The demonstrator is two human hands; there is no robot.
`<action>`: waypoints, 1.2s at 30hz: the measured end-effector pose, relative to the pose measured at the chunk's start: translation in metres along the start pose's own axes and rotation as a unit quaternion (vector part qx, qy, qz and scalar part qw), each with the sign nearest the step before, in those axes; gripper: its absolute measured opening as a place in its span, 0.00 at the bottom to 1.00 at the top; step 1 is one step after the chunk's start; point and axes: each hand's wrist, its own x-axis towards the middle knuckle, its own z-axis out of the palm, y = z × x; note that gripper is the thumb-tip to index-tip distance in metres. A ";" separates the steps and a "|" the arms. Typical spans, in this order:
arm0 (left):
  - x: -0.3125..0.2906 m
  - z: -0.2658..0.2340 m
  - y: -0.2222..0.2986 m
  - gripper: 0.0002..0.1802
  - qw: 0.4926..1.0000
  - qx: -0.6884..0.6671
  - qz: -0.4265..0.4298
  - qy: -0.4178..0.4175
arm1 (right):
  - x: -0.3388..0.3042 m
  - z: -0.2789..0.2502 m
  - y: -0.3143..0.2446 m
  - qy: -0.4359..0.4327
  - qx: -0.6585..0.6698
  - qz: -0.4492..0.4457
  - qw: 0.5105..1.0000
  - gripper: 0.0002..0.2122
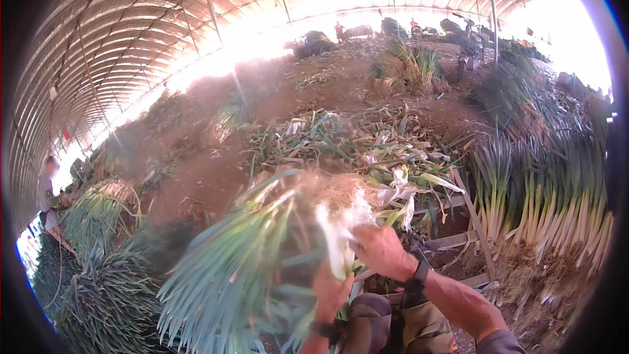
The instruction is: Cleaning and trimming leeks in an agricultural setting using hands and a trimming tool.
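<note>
Left hand [333,292], fingers clenched, is gripping a white leek stalk [335,239] at lower centre of frame; right hand [383,250] is pinching its side. Green leek bundle [226,272] is lying left.

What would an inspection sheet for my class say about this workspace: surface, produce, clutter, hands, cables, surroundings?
Surface: brown earth floor, partly littered.
Produce: thick white-and-green leek-like stalk; long green leafy bundle alongside.
Clutter: loose torn green and papery white leaves strewn ahead.
Hands: left hand grips the stalk; right hand touches it, grip unclear.
Cables: nothing seen.
Surroundings: pale arched ribbed roof; another person at far left.
</note>
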 end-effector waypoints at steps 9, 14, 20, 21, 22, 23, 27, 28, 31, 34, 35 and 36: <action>-0.002 -0.004 -0.009 0.32 0.999 0.025 -0.012 -0.019 | 0.114 -0.115 0.012 0.067 0.151 0.216 0.962 0.08; -0.001 0.010 -0.009 0.32 0.994 0.104 0.023 -0.005 | 0.040 -0.046 0.002 -0.171 0.009 -0.002 0.985 0.19; -0.008 0.029 -0.042 0.35 0.956 0.261 0.125 -0.048 | 0.019 0.003 0.019 -0.173 -0.103 0.119 0.972 0.24; -0.010 0.034 -0.044 0.35 0.957 0.259 0.125 -0.047 | 0.020 0.005 0.021 -0.160 -0.081 0.155 0.971 0.23; -0.012 0.040 -0.046 0.36 0.952 0.286 0.100 -0.039 | 0.019 0.009 0.023 -0.200 -0.087 0.182 0.959 0.22; -0.012 0.046 -0.045 0.38 0.946 0.312 0.078 -0.035 | 0.014 0.012 0.038 -0.199 -0.093 0.186 0.958 0.22; -0.009 0.040 -0.049 0.40 0.955 0.252 0.158 -0.002 | 0.017 0.012 0.048 -0.108 0.152 0.162 0.969 0.22; -0.009 0.038 -0.046 0.38 0.958 0.259 0.124 -0.016 | 0.027 0.003 0.039 -0.157 0.239 0.301 0.910 0.20; -0.007 0.030 -0.026 0.34 0.973 0.212 0.085 -0.028 | 0.051 -0.038 0.014 -0.255 0.318 0.401 0.821 0.14; -0.009 0.029 -0.021 0.29 0.984 0.141 0.106 -0.031 | 0.038 -0.029 0.033 -0.259 0.296 0.297 0.870 0.13; -0.007 0.028 -0.019 0.27 0.984 0.124 0.129 -0.028 | 0.038 -0.026 0.036 -0.259 0.295 0.298 0.870 0.13; -0.007 0.026 -0.016 0.27 0.984 0.123 0.129 -0.029 | 0.038 -0.024 0.038 -0.281 0.268 0.309 0.868 0.13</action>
